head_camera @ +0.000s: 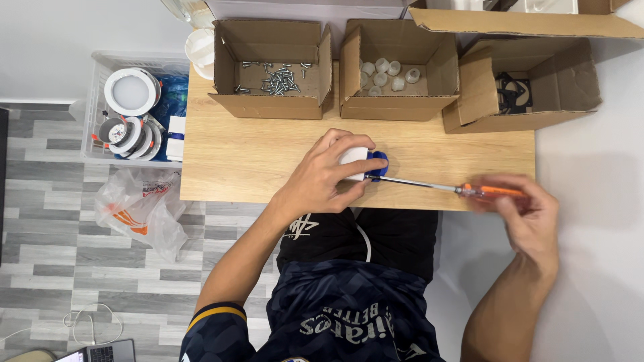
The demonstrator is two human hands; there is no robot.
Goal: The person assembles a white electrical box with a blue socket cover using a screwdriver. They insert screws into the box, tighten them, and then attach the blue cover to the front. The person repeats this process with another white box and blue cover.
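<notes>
gripping white part (353, 163), left hand (327, 175); right hand (530, 216) holding screwdriver (456, 189).

White part (353, 163) mostly hidden, perhaps plastic

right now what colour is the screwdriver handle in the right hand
Orange, blurred, in the head view: screwdriver in the right hand.

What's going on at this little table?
A person seated at a wooden table holds a small white and blue part down with the left hand. The right hand grips an orange-handled screwdriver, its tip at the part's blue side. Along the far edge stand open cardboard boxes: one with loose screws, one with small white caps, one with black pieces.
</notes>
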